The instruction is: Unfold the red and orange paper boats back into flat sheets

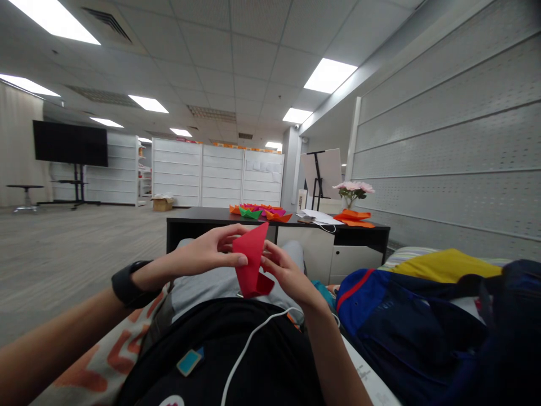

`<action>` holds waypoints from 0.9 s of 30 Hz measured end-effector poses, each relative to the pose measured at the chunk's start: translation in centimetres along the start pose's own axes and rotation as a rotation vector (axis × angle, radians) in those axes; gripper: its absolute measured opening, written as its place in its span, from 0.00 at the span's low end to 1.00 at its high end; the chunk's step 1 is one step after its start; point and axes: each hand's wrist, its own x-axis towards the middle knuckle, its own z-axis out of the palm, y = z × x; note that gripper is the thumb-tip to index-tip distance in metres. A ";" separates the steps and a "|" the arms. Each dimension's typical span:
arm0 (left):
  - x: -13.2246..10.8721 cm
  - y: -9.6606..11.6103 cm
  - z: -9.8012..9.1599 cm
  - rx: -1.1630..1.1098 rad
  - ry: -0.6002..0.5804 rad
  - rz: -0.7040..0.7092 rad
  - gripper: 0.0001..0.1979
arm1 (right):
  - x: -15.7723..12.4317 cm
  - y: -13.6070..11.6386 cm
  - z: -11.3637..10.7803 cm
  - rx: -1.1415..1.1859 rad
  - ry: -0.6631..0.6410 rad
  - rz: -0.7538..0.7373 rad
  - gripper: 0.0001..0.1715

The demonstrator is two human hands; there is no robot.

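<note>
A piece of folded red paper is held up in front of my body, tilted, with an opened flap at its lower right. My left hand grips its left side, the thumb pressed on the front face and the fingers behind. From the other side my right hand pinches the paper's right edge; its fingertips are partly hidden by the sheet. On the low dark table beyond lie several folded paper boats in orange, green and magenta.
Orange papers, white sheets and a flower vase stand or lie at the table's right. A blue bag and yellow cloth sit to my right. A white cable runs across my black top.
</note>
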 end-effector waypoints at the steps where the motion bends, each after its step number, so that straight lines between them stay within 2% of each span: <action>1: 0.1 -0.1 0.2 -0.018 -0.013 -0.013 0.23 | 0.1 0.1 0.2 0.044 -0.007 0.009 0.20; 3: 0.3 -0.3 0.5 -0.041 0.005 -0.030 0.24 | 0.4 0.4 0.4 0.083 0.047 0.018 0.20; 7: 0.7 -0.9 0.5 -0.095 0.194 -0.052 0.26 | 0.9 0.8 0.0 0.189 0.275 0.032 0.15; 10: 0.8 -0.9 0.3 -0.164 0.240 -0.060 0.20 | 0.9 0.9 -0.9 0.252 0.375 0.008 0.16; 13: 0.7 -0.5 0.3 -0.210 0.192 -0.058 0.15 | 0.6 0.8 -1.4 0.181 0.264 0.000 0.18; 15: 0.5 -0.2 0.6 -0.239 0.131 -0.043 0.16 | 0.5 0.7 -1.1 0.115 0.136 0.025 0.20; 16: 0.4 -0.2 0.7 -0.262 0.099 -0.040 0.17 | 0.5 0.6 -0.8 0.102 0.111 0.035 0.20; 18: 0.2 -0.1 1.0 -0.303 0.058 -0.051 0.17 | 0.5 0.6 -0.2 0.136 0.173 0.014 0.21; 21: 0.0 -0.2 1.3 -0.314 0.070 -0.064 0.17 | 0.6 0.5 0.2 0.204 0.309 -0.114 0.31; 23: -0.1 -0.3 1.5 -0.309 0.081 -0.060 0.16 | 0.5 0.2 0.0 0.191 0.264 -0.144 0.33; 26: -0.1 -0.4 1.5 -0.296 0.102 -0.068 0.17 | 0.2 -0.4 -0.4 0.232 0.210 -0.065 0.45; 27: 0.0 -0.5 1.5 -0.282 0.127 -0.071 0.18 | 0.1 -0.5 -0.5 0.262 0.227 -0.048 0.45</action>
